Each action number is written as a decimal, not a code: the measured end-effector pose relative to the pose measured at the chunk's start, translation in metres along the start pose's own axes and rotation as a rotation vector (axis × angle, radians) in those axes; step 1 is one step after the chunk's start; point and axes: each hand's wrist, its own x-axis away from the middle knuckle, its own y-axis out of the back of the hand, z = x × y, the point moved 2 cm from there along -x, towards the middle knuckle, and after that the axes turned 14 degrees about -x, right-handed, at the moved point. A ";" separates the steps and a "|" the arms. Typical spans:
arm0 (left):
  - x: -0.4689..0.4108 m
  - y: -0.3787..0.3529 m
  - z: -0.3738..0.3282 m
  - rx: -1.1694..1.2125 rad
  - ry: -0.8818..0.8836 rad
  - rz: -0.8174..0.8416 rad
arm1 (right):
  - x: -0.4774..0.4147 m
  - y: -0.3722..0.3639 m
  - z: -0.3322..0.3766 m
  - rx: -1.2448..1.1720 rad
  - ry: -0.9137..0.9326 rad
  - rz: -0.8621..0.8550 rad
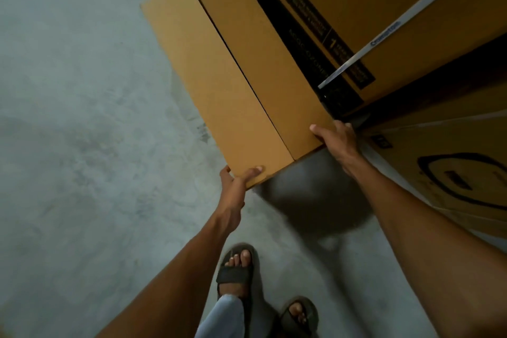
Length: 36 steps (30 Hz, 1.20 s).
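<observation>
A long brown cardboard box (219,63) with two top flaps meeting along a dark seam hangs above the floor, held at its near end. My left hand (236,181) grips the near left corner, thumb on top of the flap and fingers underneath. My right hand (336,137) grips the near right corner, thumb lying on the flap and fingers wrapped round the box's edge. The underside of the box is hidden.
Large printed cartons (370,8) stand stacked close on the right, one with white strapping, another (452,167) lower down. Grey concrete floor (82,118) spreads to the left. My sandalled feet (238,269) stand below the box, beside its shadow.
</observation>
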 end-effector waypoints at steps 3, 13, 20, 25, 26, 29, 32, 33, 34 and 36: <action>0.033 0.028 -0.015 0.095 -0.053 -0.066 | 0.037 -0.001 0.035 -0.067 0.096 0.014; 0.216 0.125 -0.101 0.158 -0.168 -0.128 | 0.213 0.031 0.174 -0.240 0.214 0.081; 0.391 0.168 -0.142 0.161 -0.329 -0.208 | 0.363 0.085 0.276 -0.291 0.332 0.096; 0.521 0.188 -0.158 0.128 -0.487 -0.257 | 0.477 0.135 0.318 -0.394 0.442 0.088; 0.542 0.189 -0.157 0.124 -0.516 -0.263 | 0.495 0.143 0.321 -0.410 0.466 0.088; 0.619 0.187 -0.144 0.110 -0.617 -0.290 | 0.568 0.178 0.321 -0.468 0.542 0.069; 0.692 0.180 -0.130 0.085 -0.733 -0.308 | 0.635 0.216 0.314 -0.547 0.600 0.040; 0.716 0.177 -0.125 0.066 -0.763 -0.314 | 0.656 0.227 0.309 -0.581 0.604 0.040; 0.739 0.174 -0.120 0.054 -0.800 -0.319 | 0.676 0.238 0.305 -0.616 0.614 0.041; 0.781 0.169 -0.113 0.022 -0.886 -0.336 | 0.713 0.260 0.299 -0.668 0.633 0.027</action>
